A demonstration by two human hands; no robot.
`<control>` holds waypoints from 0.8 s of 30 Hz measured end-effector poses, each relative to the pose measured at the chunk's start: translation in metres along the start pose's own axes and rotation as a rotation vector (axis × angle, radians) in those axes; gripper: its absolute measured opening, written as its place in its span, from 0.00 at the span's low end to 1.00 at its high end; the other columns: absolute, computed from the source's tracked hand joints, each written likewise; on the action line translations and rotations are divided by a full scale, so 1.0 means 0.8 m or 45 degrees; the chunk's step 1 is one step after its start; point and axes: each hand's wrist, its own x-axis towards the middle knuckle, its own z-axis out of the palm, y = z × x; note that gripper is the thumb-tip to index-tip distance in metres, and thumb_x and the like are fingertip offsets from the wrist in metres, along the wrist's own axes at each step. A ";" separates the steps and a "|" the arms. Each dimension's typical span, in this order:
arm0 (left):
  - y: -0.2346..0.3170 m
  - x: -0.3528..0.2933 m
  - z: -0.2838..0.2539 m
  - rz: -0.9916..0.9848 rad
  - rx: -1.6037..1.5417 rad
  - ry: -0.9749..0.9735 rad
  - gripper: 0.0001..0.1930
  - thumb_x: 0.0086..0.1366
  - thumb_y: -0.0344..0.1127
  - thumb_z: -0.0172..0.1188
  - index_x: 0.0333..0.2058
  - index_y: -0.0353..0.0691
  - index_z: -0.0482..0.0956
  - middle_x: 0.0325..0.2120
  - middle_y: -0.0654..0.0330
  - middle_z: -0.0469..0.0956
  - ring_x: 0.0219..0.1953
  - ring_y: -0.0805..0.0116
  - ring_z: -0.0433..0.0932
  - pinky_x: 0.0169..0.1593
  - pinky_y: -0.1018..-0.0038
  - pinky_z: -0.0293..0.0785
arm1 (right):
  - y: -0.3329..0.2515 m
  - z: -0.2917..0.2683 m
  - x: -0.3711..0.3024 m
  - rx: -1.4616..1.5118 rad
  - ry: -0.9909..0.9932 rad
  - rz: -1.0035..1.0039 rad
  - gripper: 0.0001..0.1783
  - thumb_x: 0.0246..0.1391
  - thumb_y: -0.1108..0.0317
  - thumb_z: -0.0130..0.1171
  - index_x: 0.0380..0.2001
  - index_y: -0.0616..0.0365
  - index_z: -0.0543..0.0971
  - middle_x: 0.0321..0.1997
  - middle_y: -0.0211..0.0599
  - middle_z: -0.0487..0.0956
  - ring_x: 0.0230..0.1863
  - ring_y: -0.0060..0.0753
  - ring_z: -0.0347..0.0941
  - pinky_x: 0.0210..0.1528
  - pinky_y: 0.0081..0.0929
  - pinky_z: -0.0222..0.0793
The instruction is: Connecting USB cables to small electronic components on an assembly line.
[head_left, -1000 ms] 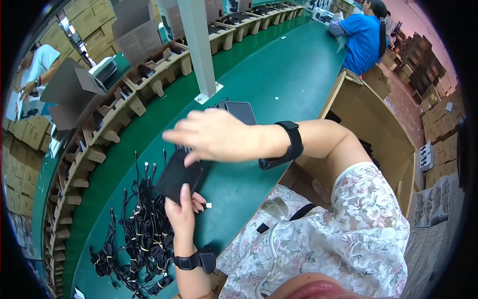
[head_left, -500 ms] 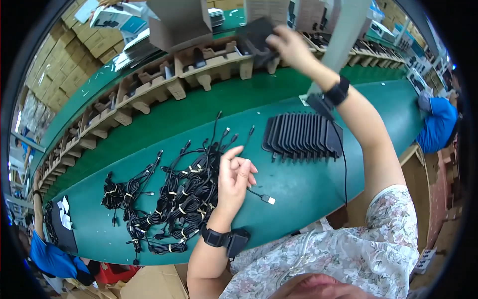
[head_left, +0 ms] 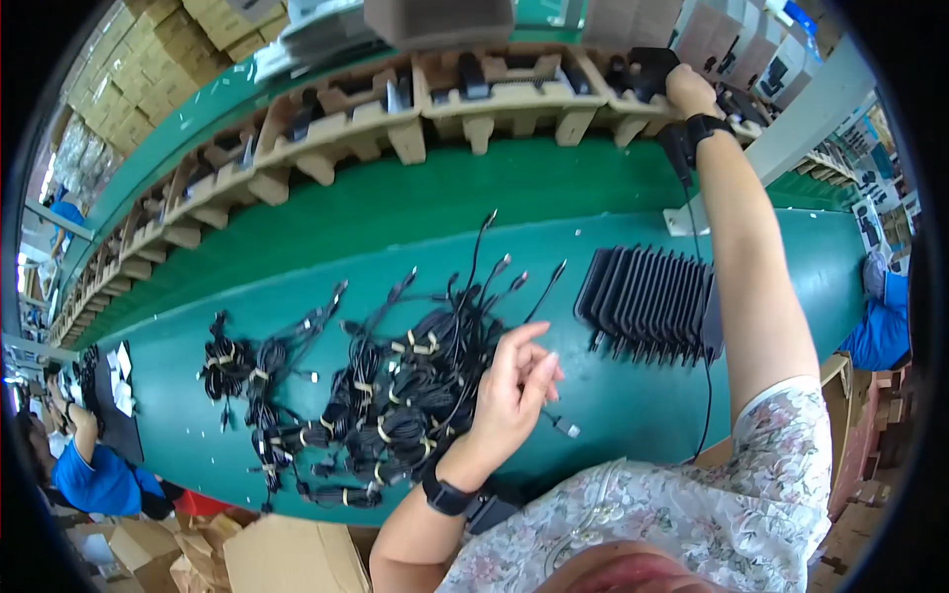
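Observation:
My right hand (head_left: 694,91) reaches to the far row of trays, its fingers closed on the edge of a flat black plate-like part (head_left: 652,71). That part is at one cardboard tray (head_left: 633,107); whether it rests in it I cannot tell. My left hand (head_left: 516,390) hovers beside a heap of black cables (head_left: 400,395), fingers loosely bent and apart, with nothing visible in them. Each bundle of cable is tied with a pale band. To the right of the heap, a row of similar black plates (head_left: 647,301) stands close together on the green table (head_left: 287,237).
Moulded cardboard trays (head_left: 336,138) holding black parts line a raised green ledge. A pale metal post (head_left: 806,109) rises right of my right arm. Cartons (head_left: 129,79) are stacked at the far left. Co-workers in blue sit at left (head_left: 104,474) and right (head_left: 880,321).
My right hand has carried the black plate rightward along the trays. The view has shifted, and my left hand stays near the cables with its fingers a little more spread.

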 end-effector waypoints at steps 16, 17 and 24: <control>-0.024 -0.003 -0.008 0.513 0.634 0.182 0.05 0.60 0.30 0.52 0.35 0.38 0.72 0.21 0.58 0.75 0.21 0.69 0.75 0.24 0.73 0.69 | -0.225 -0.263 -0.342 1.174 0.274 -1.981 0.11 0.45 0.73 0.57 0.36 0.55 0.74 0.36 0.36 0.73 0.41 0.41 0.68 0.42 0.34 0.65; -0.026 0.000 -0.004 0.614 0.708 0.201 0.05 0.59 0.30 0.52 0.34 0.38 0.72 0.21 0.57 0.75 0.21 0.66 0.75 0.24 0.72 0.70 | -0.228 -0.281 -0.358 1.204 0.183 -1.973 0.11 0.45 0.73 0.57 0.36 0.55 0.74 0.35 0.36 0.73 0.41 0.41 0.68 0.42 0.34 0.66; -0.023 0.004 -0.004 0.465 0.762 0.101 0.05 0.55 0.32 0.54 0.31 0.39 0.73 0.25 0.52 0.75 0.28 0.50 0.74 0.30 0.60 0.70 | -0.297 -0.299 -0.389 1.322 0.104 -2.035 0.12 0.46 0.74 0.56 0.37 0.56 0.74 0.35 0.36 0.73 0.41 0.41 0.69 0.42 0.33 0.66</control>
